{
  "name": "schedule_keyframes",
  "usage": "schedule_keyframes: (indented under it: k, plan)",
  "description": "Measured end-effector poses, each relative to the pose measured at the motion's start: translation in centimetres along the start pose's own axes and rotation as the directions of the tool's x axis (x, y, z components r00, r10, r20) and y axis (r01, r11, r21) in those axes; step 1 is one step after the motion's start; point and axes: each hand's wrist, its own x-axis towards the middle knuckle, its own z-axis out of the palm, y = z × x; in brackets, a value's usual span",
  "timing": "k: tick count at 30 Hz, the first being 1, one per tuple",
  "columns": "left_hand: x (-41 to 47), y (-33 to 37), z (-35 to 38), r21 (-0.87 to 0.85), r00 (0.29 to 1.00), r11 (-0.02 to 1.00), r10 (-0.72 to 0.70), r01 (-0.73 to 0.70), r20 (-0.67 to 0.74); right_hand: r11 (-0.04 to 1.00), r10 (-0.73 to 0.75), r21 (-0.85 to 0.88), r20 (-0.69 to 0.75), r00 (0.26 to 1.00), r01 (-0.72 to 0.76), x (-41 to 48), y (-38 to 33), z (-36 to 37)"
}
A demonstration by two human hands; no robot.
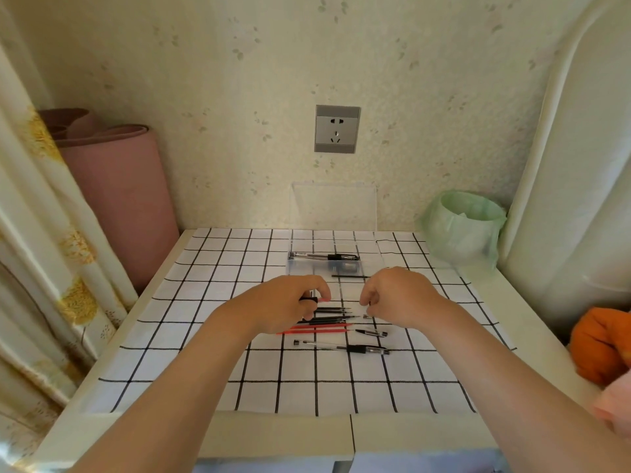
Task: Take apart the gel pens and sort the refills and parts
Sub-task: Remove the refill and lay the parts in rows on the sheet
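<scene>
Both hands hover over the middle of the bench (485,298), which is covered by a white cloth with a black grid.

The left hand (290,303) has its fingers curled round a short black pen piece (310,299). The piece lies left to right, with a bit of red showing at its right end. The right hand (399,298) is just beside it, fingers bent inward with the fingertips close together. Whether they pinch anything cannot be told.

Between and just under the hands, the black refills (333,314) lie side by side, long axes left to right and tips pointing right. Nearer the person, two red refills (314,328) lie the same way. To their right is a short black tip section (371,332).

Closest to the person lies a whole gel pen (345,347) with a clear barrel. It runs left to right, with the black grip and tip at the right. A small cap (296,342) rests near its left end.

Behind the hands is a clear plastic box (300,268) with its lid raised. In it lies another pen (324,257), also left to right. One loose black refill (350,276) lies just in front of the box.

A bin lined with a green bag (464,227) stands at the far right corner.
</scene>
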Motion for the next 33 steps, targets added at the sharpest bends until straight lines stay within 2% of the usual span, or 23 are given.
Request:
schedule_keyframes:
  k: [4,10,12,16,19,33]
  plan:
    - [0.1,0.0,0.2,-0.01,1.0,1.0,0.001,0.0,0.013,0.997,0.039,-0.069,0.028,0.999,-0.037,0.4,-0.3,1.0]
    - [-0.1,-0.2,0.3,-0.009,1.0,1.0,-0.004,0.004,0.021,0.999,0.026,-0.038,0.063,0.998,-0.024,0.6,-0.5,1.0]
    - [-0.1,-0.2,0.2,-0.01,1.0,1.0,-0.007,0.007,0.025,1.0,-0.008,0.014,0.036,0.999,0.007,0.6,-0.8,0.7]
    - [0.0,-0.2,-0.1,-0.029,1.0,1.0,-0.006,0.007,0.024,0.972,-0.081,0.209,-0.126,0.989,0.107,0.2,-1.7,0.0]
    - [0.0,-0.3,-0.2,-0.041,1.0,0.999,-0.005,0.006,0.016,0.939,-0.126,0.3,-0.148,0.981,0.166,-0.1,-2.3,-0.2]
    - [-0.1,-0.1,-0.3,-0.042,1.0,0.999,0.006,-0.006,0.011,0.875,-0.183,0.417,-0.184,0.966,0.245,-0.6,-3.5,0.1]
